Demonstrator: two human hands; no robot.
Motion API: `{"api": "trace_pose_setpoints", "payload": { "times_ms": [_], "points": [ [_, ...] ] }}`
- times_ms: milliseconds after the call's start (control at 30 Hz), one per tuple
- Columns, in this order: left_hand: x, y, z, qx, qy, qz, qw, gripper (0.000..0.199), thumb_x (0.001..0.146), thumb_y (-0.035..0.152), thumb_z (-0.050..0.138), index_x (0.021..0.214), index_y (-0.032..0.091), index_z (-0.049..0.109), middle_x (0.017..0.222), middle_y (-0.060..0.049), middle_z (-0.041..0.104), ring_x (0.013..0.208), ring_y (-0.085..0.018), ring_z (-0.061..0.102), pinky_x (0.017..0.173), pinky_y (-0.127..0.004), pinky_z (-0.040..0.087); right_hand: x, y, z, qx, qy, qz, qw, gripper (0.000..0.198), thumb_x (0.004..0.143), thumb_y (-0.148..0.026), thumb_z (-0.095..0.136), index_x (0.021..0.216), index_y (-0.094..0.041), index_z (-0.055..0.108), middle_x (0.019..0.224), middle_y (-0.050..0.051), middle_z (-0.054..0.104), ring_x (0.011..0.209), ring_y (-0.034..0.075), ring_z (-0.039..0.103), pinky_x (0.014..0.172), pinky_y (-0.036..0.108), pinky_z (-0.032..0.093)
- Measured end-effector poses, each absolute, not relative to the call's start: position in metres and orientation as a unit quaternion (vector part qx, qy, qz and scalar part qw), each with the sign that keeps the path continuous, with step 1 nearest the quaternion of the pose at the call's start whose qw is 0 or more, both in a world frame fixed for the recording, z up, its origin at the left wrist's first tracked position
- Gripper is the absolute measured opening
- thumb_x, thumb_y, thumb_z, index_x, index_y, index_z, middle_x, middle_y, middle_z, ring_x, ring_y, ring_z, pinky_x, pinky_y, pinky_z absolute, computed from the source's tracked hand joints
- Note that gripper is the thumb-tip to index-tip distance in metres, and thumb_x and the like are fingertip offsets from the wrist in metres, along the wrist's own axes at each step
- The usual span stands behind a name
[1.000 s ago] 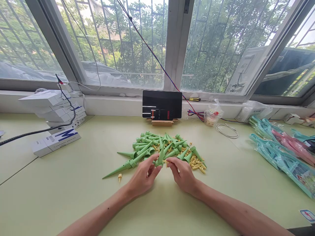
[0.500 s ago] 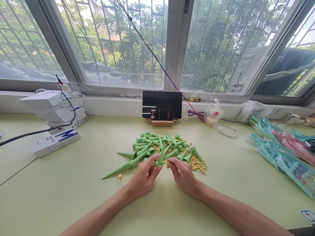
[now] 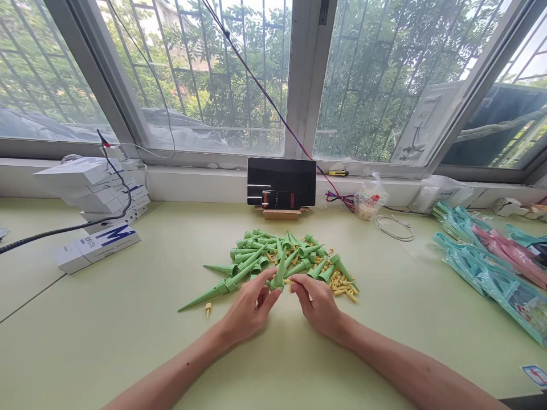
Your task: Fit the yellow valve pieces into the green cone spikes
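My left hand [image 3: 250,302] is closed on a green plastic watering spike [image 3: 280,270], its pointed end up and its wide collar between thumb and fingers. Close beside it, my right hand [image 3: 318,300] pinches a small yellow plastic nozzle [image 3: 288,282] at the spike's side; whether the nozzle sits in the spike I cannot tell. Behind both hands lies a heap of green spikes [image 3: 248,250], with loose yellow nozzles [image 3: 342,283] on its right. One lone yellow nozzle [image 3: 208,309] lies left of my left hand, near a long green spike [image 3: 203,297].
At the back a black tablet [image 3: 282,173] and a phone [image 3: 280,199] lean on a cardboard stand [image 3: 281,214]. White boxes [image 3: 100,247] and a black cable are at the left. Bagged teal and pink items [image 3: 491,256] lie right, near a coiled cable [image 3: 395,228].
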State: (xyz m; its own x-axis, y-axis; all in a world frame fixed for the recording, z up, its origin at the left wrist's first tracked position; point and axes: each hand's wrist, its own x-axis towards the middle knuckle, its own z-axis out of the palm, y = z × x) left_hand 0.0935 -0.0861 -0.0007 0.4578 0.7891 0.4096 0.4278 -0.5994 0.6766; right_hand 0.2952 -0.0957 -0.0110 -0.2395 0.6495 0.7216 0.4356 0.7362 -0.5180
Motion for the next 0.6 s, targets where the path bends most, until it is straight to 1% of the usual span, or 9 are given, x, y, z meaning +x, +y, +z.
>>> {"api": "trace_pose_setpoints", "payload": {
  "times_ms": [100,167,233,400,600],
  "points": [
    [0.095,-0.0869,0.0002,0.811,0.385,0.357,0.257,0.03,0.1,0.034,0.046,0.125,0.018,0.047,0.063,0.005,0.053,0.051,-0.012,0.048,0.052,-0.023,0.037,0.2951,-0.0954,-0.0125,-0.346,-0.78,0.108,0.51,0.02,0.102,-0.02,0.042,0.107,-0.018,0.062,0.078,0.004,0.069,0.066,0.014,0.065,0.063,0.024,0.051],
    [0.0959,-0.0875,0.0005,0.804,0.391,0.362,0.264,0.03,0.099,0.035,0.046,0.125,0.019,0.048,0.071,0.002,0.059,0.053,-0.012,0.052,0.052,-0.023,0.04,0.2953,-0.0952,-0.0136,-0.345,-0.781,0.107,0.51,0.021,0.103,-0.02,0.042,0.11,-0.019,0.061,0.08,0.004,0.069,0.068,0.015,0.066,0.064,0.024,0.052],
    [0.0966,-0.088,0.0009,0.797,0.392,0.375,0.267,0.031,0.098,0.037,0.047,0.124,0.02,0.051,0.078,0.0,0.062,0.055,-0.013,0.056,0.053,-0.024,0.043,0.2955,-0.0953,-0.0145,-0.345,-0.782,0.105,0.509,0.021,0.103,-0.019,0.042,0.113,-0.02,0.061,0.084,0.004,0.07,0.071,0.015,0.067,0.066,0.025,0.053],
    [0.0977,-0.0884,0.0029,0.785,0.393,0.39,0.279,0.033,0.099,0.039,0.046,0.125,0.02,0.051,0.078,0.0,0.063,0.054,-0.013,0.057,0.052,-0.024,0.046,0.2956,-0.0961,-0.0149,-0.35,-0.789,0.105,0.494,0.023,0.102,-0.019,0.042,0.119,-0.022,0.058,0.088,0.005,0.07,0.071,0.015,0.066,0.064,0.025,0.053],
    [0.0972,-0.0873,0.002,0.786,0.394,0.391,0.274,0.032,0.099,0.038,0.046,0.125,0.02,0.051,0.085,-0.002,0.065,0.054,-0.012,0.058,0.051,-0.023,0.046,0.295,-0.0949,-0.014,-0.361,-0.784,0.113,0.493,0.021,0.103,-0.02,0.043,0.117,-0.022,0.058,0.081,0.003,0.069,0.064,0.014,0.064,0.062,0.024,0.052]
  ]
}}
